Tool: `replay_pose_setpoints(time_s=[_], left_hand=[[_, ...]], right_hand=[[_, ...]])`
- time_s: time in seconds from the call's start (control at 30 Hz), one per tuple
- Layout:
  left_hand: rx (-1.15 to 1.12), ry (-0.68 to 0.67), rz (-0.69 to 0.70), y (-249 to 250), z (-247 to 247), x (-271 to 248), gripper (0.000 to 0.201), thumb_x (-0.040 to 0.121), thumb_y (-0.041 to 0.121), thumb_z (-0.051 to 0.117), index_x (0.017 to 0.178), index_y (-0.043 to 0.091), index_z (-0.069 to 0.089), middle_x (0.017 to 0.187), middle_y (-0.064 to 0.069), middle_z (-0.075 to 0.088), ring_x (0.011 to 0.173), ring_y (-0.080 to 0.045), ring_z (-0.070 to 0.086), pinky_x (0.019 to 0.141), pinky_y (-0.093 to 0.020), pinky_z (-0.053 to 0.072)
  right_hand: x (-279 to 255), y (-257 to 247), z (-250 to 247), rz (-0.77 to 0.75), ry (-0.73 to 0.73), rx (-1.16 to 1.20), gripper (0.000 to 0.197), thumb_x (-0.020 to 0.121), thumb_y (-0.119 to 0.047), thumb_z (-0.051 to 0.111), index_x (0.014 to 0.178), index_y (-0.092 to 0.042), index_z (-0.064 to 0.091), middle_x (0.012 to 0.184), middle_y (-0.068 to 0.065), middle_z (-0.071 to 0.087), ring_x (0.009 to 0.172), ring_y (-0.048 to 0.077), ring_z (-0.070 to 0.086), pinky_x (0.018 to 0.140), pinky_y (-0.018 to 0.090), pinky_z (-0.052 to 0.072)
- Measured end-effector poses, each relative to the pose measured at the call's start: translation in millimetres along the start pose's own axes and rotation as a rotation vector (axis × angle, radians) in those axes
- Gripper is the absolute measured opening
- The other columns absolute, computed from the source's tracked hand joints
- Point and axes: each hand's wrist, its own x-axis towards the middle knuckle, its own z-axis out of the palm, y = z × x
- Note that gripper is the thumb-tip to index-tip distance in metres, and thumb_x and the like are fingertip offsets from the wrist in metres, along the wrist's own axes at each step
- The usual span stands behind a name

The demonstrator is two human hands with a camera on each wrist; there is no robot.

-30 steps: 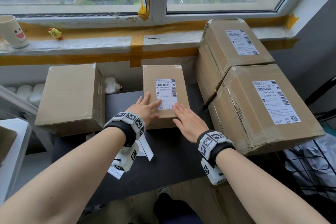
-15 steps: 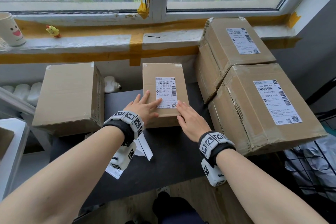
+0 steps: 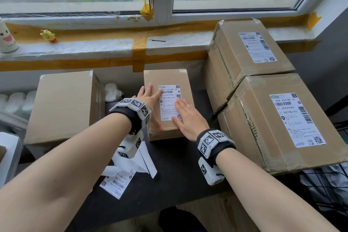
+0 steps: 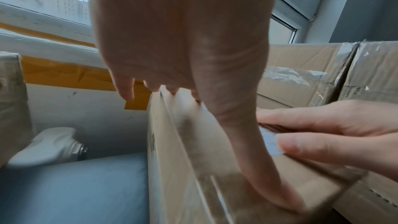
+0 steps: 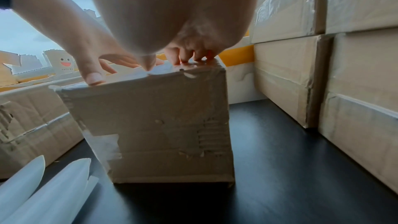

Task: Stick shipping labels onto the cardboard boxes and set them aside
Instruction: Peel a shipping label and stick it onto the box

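Two flat hands, left hand [image 3: 148,103] and right hand [image 3: 188,118], fingers straight, press shipping label [image 3: 169,102] onto small box [image 3: 167,81], frame centre. Next, likely: lift box aside.

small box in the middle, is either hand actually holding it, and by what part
Neither grips it. The left hand and right hand lie flat on the small box, pressing its shipping label down.
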Motion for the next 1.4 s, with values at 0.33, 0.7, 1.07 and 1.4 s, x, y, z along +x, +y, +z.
replay_pose_setpoints(time_s=[0.33,0.7,1.07,1.4], left_hand=[[-0.189,0.012,-0.046,-2.1,10.0,-1.3,0.150,0.048,0.048,0.088,0.146,0.023,-0.022,0.153,-0.008,-0.029,0.144,-0.029,0.017,0.115,-0.043,0.028],[-0.678,0.237,-0.087,-1.3,41.9,-25.9,0.080,0.059,0.026,0.088,0.126,0.015,0.046,0.118,-0.001,0.061,0.108,-0.020,0.058,0.088,-0.027,0.044],[-0.877,0.276,0.030,39.2,48.7,-13.7,0.064,0.069,0.007,0.080,0.127,0.014,0.053,0.121,-0.007,0.063,0.102,-0.021,0.063,0.089,-0.030,0.051],[-0.839,0.356,0.003,70.4,27.7,11.8,0.067,0.076,0.011,0.075,0.136,0.013,0.044,0.131,-0.007,0.058,0.112,-0.024,0.060,0.098,-0.037,0.047]], right_hand=[[6.0,10.2,-6.4,0.116,0.054,0.075,0.064,0.100,-0.040,0.033,0.152,-0.015,0.003,0.160,-0.001,0.000,0.147,0.013,-0.001,0.120,0.029,0.002],[-39.7,7.4,1.6,0.247,0.177,0.304,0.054,0.097,-0.035,0.046,0.147,-0.023,0.027,0.160,0.000,0.010,0.142,0.021,0.027,0.111,0.037,0.031],[-29.5,39.6,-12.8,0.226,0.118,0.142,0.071,0.097,-0.042,0.042,0.151,-0.012,0.006,0.160,0.002,-0.001,0.147,0.013,-0.003,0.120,0.029,0.001],[9.9,61.4,-36.5,0.292,0.110,0.206,0.064,0.099,-0.029,0.043,0.151,-0.012,0.011,0.160,0.003,0.001,0.148,0.017,-0.001,0.121,0.031,0.002]])
